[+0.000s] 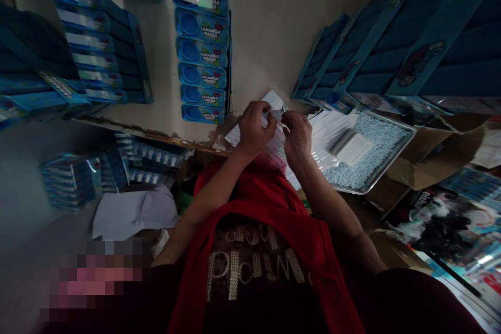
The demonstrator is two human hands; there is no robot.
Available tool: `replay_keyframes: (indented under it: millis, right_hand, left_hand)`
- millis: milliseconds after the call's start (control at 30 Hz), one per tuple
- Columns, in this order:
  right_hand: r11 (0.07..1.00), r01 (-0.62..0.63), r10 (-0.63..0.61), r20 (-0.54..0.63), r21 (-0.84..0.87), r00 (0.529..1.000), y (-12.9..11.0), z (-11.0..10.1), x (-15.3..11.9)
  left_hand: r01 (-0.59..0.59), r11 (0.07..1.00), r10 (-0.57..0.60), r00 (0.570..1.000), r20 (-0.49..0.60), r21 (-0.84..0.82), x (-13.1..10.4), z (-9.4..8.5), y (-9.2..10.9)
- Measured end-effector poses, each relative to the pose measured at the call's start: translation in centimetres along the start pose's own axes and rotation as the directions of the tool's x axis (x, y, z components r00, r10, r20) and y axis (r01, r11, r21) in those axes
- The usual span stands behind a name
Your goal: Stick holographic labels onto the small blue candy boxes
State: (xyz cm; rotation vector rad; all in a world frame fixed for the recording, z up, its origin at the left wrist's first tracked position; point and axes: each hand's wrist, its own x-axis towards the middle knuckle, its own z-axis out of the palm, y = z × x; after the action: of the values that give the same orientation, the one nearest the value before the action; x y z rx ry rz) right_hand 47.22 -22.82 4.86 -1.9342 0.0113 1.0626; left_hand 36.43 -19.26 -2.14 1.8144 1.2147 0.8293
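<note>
Close together at the table's front edge, my left hand (256, 128) and my right hand (298, 134) have their fingers bent in pinches. Between them is a small piece of clear plastic (277, 114); whether it is a bag or a wrapper I cannot tell. The left fingers grip its left side, and the right fingertips are at its right side. Beside my right hand, clear plastic sheets (326, 128) overlap a metal tray (403, 141) of small pale blue pieces (376, 130). A white rectangular container (353, 147) lies on those pieces.
A stack of blue boxes (201, 74) marked "Caramelo Macizo" stands ahead on the pale table (262, 26). More blue box stacks rise at left (97, 47) and right (371, 47). Below right is an open cardboard box (430, 162); white sheets (133, 211) lie lower left.
</note>
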Motion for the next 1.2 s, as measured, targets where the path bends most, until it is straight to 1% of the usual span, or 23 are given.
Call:
replay_keyframes:
  millis: [100,267,367,500,600,667,700,800,867,900,967,1000,1033,1067,1133,1167,1200]
  right_hand:
    - [0.999,-0.035,0.036,-0.027,0.032,0.999,0.1,0.0,0.4]
    - [0.999,-0.050,0.050,0.027,-0.017,0.998,0.6,-0.6,1.3]
    - [0.995,-0.004,0.011,0.063,-0.099,0.998,0.9,-1.2,1.8]
    - [0.981,0.056,-0.025,0.163,-0.186,0.986,1.4,-2.3,2.5]
    - [0.962,0.070,0.000,0.258,-0.266,0.966,1.7,-3.0,2.9]
    - [0.917,0.105,0.034,0.337,-0.385,0.941,1.7,-3.3,3.3]
    - [0.880,0.138,0.048,0.376,-0.454,0.926,1.6,-3.3,3.4]
    - [0.739,0.282,0.080,0.494,-0.612,0.866,1.0,-3.3,3.8]
    - [0.661,0.367,0.106,0.565,-0.655,0.818,0.5,-3.1,3.9]
    - [0.636,0.399,0.117,0.593,-0.661,0.797,0.3,-3.0,3.9]
    - [0.615,0.439,0.143,0.640,-0.655,0.755,0.0,-2.8,3.9]
    - [0.619,0.452,0.156,0.665,-0.642,0.730,-0.2,-2.7,3.8]
    - [0.626,0.468,0.171,0.695,-0.624,0.699,-0.4,-2.6,3.7]
    - [0.636,0.482,0.186,0.726,-0.603,0.663,-0.5,-2.5,3.6]
    - [0.663,0.484,0.229,0.770,-0.572,0.596,-0.9,-2.4,3.6]
    - [0.686,0.456,0.254,0.773,-0.568,0.581,-1.0,-2.3,3.8]
    - [0.715,0.406,0.278,0.764,-0.569,0.582,-1.1,-2.3,4.0]
  left_hand:
    - [-0.066,0.996,0.062,0.996,0.057,0.067,0.3,-1.3,-0.1]
    - [-0.157,0.987,0.155,0.983,0.102,0.020,0.5,-2.8,-0.3]
    - [-0.176,0.984,0.172,0.964,0.203,0.002,0.3,-3.8,-0.2]
    - [-0.230,0.973,0.206,0.920,0.334,0.033,0.0,-5.6,0.4]
    - [-0.265,0.962,0.218,0.890,0.402,0.066,0.0,-6.9,0.9]
    - [-0.288,0.956,0.231,0.860,0.455,0.059,0.1,-7.7,0.9]
    - [-0.298,0.953,0.237,0.842,0.484,0.051,0.0,-8.0,0.9]
    - [-0.300,0.953,0.232,0.793,0.563,0.031,-0.6,-8.9,0.7]
    - [-0.244,0.970,0.190,0.782,0.593,0.011,-1.2,-9.4,0.7]
    - [-0.193,0.981,0.158,0.783,0.601,-0.007,-1.5,-9.6,0.7]
    - [-0.035,0.998,0.060,0.790,0.611,-0.053,-2.0,-9.9,0.9]
    - [0.070,0.994,-0.006,0.787,0.617,-0.080,-2.2,-10.1,1.0]
    - [0.183,0.977,-0.077,0.773,0.630,-0.106,-2.4,-10.3,1.0]
    - [0.297,0.946,-0.146,0.749,0.647,-0.130,-2.5,-10.5,1.1]
    - [0.500,0.849,-0.262,0.680,0.685,-0.172,-2.6,-10.9,1.2]
    - [0.586,0.786,-0.306,0.643,0.702,-0.195,-2.7,-11.1,1.1]
    - [0.665,0.713,-0.342,0.607,0.717,-0.223,-2.8,-11.4,1.1]
